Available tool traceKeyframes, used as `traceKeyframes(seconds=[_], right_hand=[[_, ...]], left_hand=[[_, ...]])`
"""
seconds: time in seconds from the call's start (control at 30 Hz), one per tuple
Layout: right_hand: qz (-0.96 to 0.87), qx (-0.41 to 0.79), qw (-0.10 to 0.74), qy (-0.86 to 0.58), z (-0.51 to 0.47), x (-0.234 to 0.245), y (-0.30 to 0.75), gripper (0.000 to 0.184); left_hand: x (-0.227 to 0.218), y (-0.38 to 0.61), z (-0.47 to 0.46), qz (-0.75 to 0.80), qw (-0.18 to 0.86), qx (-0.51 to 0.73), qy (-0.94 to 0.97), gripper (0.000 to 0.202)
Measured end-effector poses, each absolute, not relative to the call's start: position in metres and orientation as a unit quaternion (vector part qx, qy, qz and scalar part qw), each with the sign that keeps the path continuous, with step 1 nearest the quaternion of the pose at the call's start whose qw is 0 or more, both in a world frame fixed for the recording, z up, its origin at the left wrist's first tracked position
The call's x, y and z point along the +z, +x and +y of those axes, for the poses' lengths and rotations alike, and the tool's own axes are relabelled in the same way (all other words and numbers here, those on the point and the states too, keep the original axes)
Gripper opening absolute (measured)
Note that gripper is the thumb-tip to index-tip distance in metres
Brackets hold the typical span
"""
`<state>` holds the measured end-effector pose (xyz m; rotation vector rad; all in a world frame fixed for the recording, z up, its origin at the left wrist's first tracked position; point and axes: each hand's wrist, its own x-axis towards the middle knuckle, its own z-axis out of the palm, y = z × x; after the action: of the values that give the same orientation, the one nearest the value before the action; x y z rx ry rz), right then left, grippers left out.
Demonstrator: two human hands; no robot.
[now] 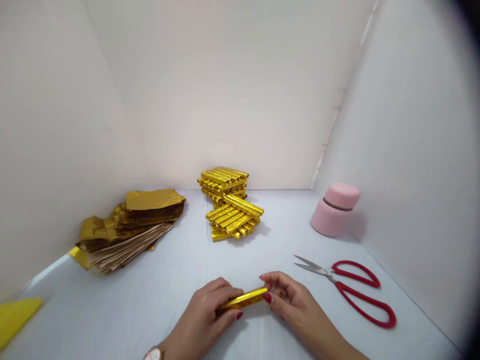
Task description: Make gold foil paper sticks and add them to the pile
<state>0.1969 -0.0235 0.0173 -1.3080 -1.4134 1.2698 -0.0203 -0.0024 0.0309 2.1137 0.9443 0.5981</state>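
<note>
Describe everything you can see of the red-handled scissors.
The red-handled scissors have two long silver metal blades, slightly parted at the tips, and two large looped handles that look like red plastic, one loop longer than the other. They lie flat on the white surface, right of centre, blades pointing left, and touch nothing else.

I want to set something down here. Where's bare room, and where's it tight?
The widest bare patch of the white surface lies between the stacked foil-and-paper sheets, the yellow sheet and the left hand. A narrower one lies between the gold foil sticks and the red-handled scissors. Tight at right, by the pink container.
</note>
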Motion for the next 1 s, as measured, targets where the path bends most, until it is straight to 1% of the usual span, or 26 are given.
traceKeyframes(seconds=[0.13, 0.23, 0.37, 0.43, 0.5, 0.63, 0.67, 0.8, 1.0], right_hand=[[-0.592, 0.492, 0.367, -0.522, -0.024, 0.018, 0.199, 0.022], [-0.628, 0.432, 0.355, -0.541, -0.023, 0.02, 0.201, 0.016], [-0.686, 0.363, 0.326, -0.54, -0.02, 0.02, 0.202, 0.012], [-0.712, 0.342, 0.307, -0.532, -0.02, 0.019, 0.202, 0.012], [-0.732, 0.319, 0.289, -0.528, -0.021, 0.019, 0.202, 0.013], [-0.743, 0.301, 0.27, -0.533, -0.023, 0.022, 0.203, 0.013], [-0.745, 0.299, 0.267, -0.533, -0.023, 0.022, 0.203, 0.014], [-0.758, 0.291, 0.261, -0.522, -0.024, 0.024, 0.204, 0.017], [-0.755, 0.284, 0.262, -0.529, -0.021, 0.021, 0.203, 0.016]], left_hand=[[0.031, -0.021, -0.002, 0.374, 0.355, 0.226, 0.826, 0.024], [0.031, -0.024, 0.001, 0.399, 0.332, 0.226, 0.824, 0.027], [0.029, -0.028, 0.007, 0.434, 0.3, 0.214, 0.822, 0.013], [0.028, -0.028, 0.008, 0.435, 0.292, 0.209, 0.825, 0.01], [0.028, -0.028, 0.009, 0.429, 0.289, 0.209, 0.83, 0.013], [0.034, -0.035, 0.013, 0.43, 0.298, 0.209, 0.826, 0.032], [0.036, -0.039, 0.014, 0.433, 0.3, 0.203, 0.825, 0.031], [0.04, -0.052, 0.02, 0.454, 0.293, 0.18, 0.822, 0.015], [0.034, -0.052, 0.021, 0.457, 0.29, 0.196, 0.818, 0.016]])
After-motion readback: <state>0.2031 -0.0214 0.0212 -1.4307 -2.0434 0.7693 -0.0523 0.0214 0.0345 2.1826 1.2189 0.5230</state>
